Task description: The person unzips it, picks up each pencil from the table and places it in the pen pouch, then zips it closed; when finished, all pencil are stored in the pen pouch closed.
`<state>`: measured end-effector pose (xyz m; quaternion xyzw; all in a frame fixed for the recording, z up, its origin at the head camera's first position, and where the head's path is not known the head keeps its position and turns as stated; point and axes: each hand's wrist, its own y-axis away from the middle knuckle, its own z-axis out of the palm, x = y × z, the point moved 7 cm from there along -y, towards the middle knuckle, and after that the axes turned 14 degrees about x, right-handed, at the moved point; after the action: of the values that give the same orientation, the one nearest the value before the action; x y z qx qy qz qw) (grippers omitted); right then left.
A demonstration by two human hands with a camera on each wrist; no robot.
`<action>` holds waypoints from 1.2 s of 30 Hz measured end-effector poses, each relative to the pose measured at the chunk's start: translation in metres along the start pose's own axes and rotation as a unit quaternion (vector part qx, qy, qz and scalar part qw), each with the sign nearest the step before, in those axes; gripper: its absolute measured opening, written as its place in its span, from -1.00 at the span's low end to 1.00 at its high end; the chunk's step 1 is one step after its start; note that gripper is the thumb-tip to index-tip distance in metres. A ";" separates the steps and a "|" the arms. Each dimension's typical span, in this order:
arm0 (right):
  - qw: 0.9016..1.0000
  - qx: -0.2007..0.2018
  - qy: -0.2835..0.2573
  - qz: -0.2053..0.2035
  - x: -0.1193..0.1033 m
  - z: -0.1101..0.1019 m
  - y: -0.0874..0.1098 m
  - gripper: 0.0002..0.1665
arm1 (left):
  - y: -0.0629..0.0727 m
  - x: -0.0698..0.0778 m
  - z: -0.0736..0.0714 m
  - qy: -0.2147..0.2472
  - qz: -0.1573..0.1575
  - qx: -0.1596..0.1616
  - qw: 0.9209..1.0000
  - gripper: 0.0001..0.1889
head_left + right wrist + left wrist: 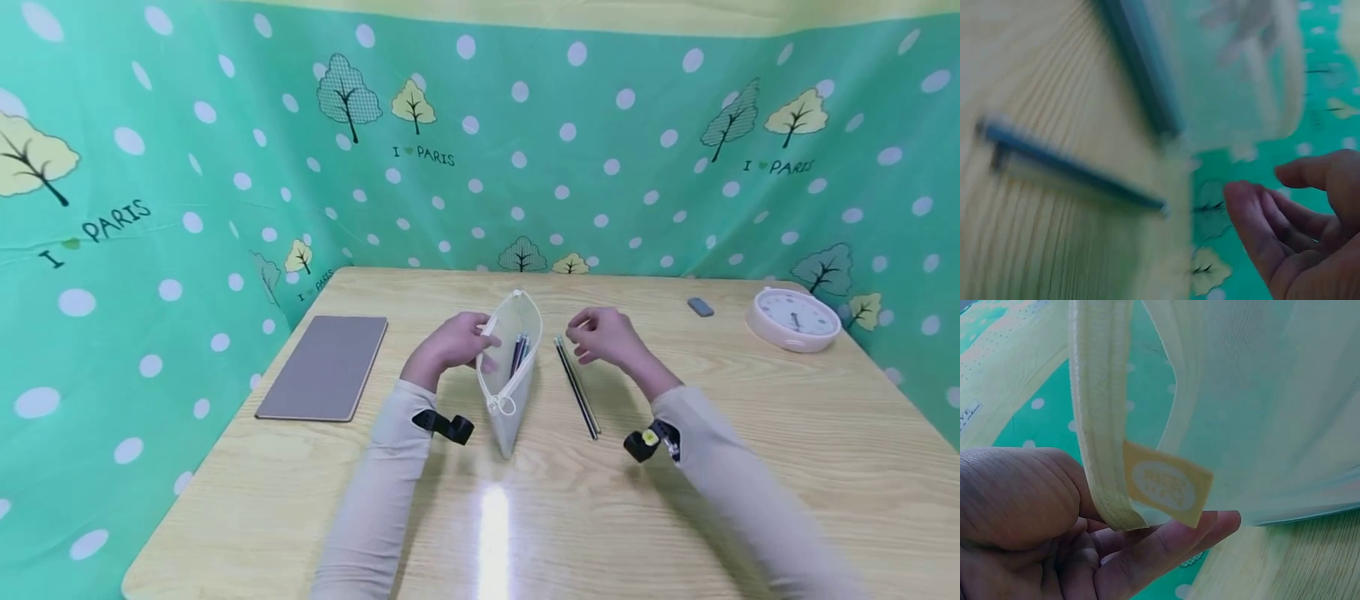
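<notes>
My left hand pinches the rim of a whitish, see-through zip pouch, which stands with its mouth spread apart. In the left wrist view, a yellow tag hangs from the pouch's zip edge beside the fingers. Several dark pencils lean inside the pouch. Right of it, a dark pencil and a paler pencil lie side by side on the table. My right hand hovers by their far ends, fingers loosely bent and holding nothing; the right wrist view shows a gap between thumb and fingertips.
On the left of the wooden table lies a grey notebook. A pink round clock sits at the far right, with a small grey block to its left. A green dotted cloth hangs behind the table and along its left side.
</notes>
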<state>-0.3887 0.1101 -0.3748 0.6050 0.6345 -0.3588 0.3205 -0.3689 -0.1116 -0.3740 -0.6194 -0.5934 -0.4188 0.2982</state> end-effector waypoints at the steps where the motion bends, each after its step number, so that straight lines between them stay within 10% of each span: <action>1: 0.999 -0.021 0.027 0.009 0.006 0.004 -0.005 -0.64 | 0.000 0.000 -0.001 0.000 -0.001 0.002 1.000 -0.51; 6: 0.989 -0.071 0.129 0.024 0.027 0.022 -0.023 -0.74 | 0.000 -0.003 -0.002 -0.008 -0.005 0.000 1.000 -0.51; 20: 0.972 -0.017 0.232 -0.004 0.040 0.032 -0.029 -0.81 | 0.001 0.003 -0.003 -0.004 0.004 0.004 1.000 -0.52; 30: 0.977 -0.016 0.210 -0.009 0.038 0.025 -0.030 -0.73 | 0.001 0.003 -0.008 -0.010 -0.003 0.011 1.000 -0.50; 36: 0.997 -0.017 0.037 0.066 0.028 -0.004 -0.024 -0.50 | 0.003 0.002 -0.004 0.000 -0.007 0.005 1.000 -0.49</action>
<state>-0.4139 0.1284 -0.3946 0.6529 0.6107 -0.3035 0.3297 -0.3664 -0.1146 -0.3699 -0.6140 -0.5996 -0.4178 0.2982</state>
